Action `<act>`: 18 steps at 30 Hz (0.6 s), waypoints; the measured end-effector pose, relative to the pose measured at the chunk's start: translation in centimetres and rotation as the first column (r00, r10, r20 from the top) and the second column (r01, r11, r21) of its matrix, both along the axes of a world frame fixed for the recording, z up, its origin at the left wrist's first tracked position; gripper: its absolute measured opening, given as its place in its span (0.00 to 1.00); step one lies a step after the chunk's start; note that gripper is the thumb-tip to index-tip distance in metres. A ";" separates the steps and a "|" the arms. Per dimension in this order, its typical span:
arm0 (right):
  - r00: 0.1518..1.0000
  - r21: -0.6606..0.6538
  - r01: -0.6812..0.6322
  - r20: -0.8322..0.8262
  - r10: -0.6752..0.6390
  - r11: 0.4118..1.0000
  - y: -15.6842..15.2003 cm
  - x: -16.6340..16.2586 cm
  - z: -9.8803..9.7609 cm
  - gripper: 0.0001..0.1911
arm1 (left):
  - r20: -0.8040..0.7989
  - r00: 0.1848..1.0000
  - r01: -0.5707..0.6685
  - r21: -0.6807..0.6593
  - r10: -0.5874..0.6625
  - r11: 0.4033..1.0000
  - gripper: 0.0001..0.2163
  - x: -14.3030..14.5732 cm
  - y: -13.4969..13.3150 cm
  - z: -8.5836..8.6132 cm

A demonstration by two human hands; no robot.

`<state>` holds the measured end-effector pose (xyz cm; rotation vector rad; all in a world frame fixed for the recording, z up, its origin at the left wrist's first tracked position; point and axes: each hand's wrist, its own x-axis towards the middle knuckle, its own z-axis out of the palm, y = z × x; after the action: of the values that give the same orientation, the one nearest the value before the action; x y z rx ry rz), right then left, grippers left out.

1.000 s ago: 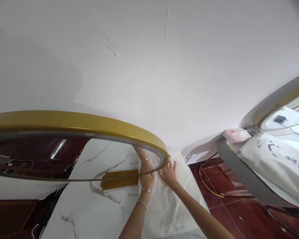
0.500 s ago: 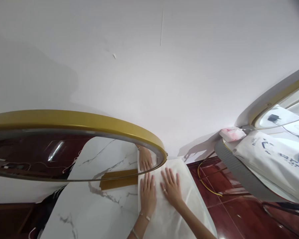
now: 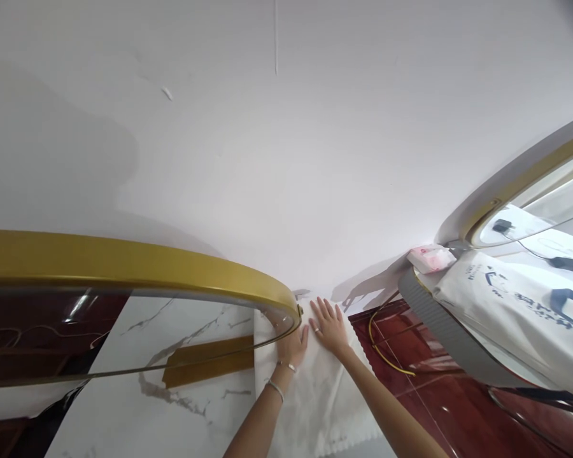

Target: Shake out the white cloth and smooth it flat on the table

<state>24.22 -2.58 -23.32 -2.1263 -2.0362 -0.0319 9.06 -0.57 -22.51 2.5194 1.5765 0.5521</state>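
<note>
Here the mirror (image 3: 148, 264) hides whether left hand (image 3: 291, 350) grips; right hand (image 3: 331, 331) splays on cloth (image 3: 315, 401).

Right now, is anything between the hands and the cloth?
Nothing visible stands between the right hand and the cloth: it rests there, fingers spread. The left hand is over the cloth too, but the mirror rim is right at its fingers, whose contact I can't tell.

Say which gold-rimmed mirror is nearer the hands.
The left mirror: it overlaps the left hand in view, while the right mirror stands away, beside the pink-and-white packet.
</note>
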 end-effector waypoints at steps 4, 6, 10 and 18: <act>0.999 -0.018 -0.030 -0.013 0.029 0.999 0.4 1.2 0.3 0.27 | 0.002 1.000 0.010 -0.038 -0.010 0.999 0.23 0.3 0.6 0.3; 0.999 -0.001 -0.034 -0.014 0.034 0.999 -1.1 1.6 0.1 0.27 | -0.006 0.999 0.032 -0.027 -0.033 0.999 0.24 -0.6 -0.9 0.5; 1.000 0.140 -0.012 -0.003 0.012 0.990 -6.1 2.0 -0.7 0.27 | -0.041 0.999 -0.020 0.042 0.021 0.999 0.26 -4.1 -7.1 0.5; 0.998 0.239 -0.038 0.054 0.026 0.970 -17.1 0.3 -2.0 0.37 | -0.092 0.992 -0.082 0.062 0.087 0.995 0.36 -8.6 -19.6 -5.8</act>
<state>24.56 -19.66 -25.32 -1.9629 -1.9792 -0.3146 0.50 -20.12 -28.27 2.5663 1.7317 0.5031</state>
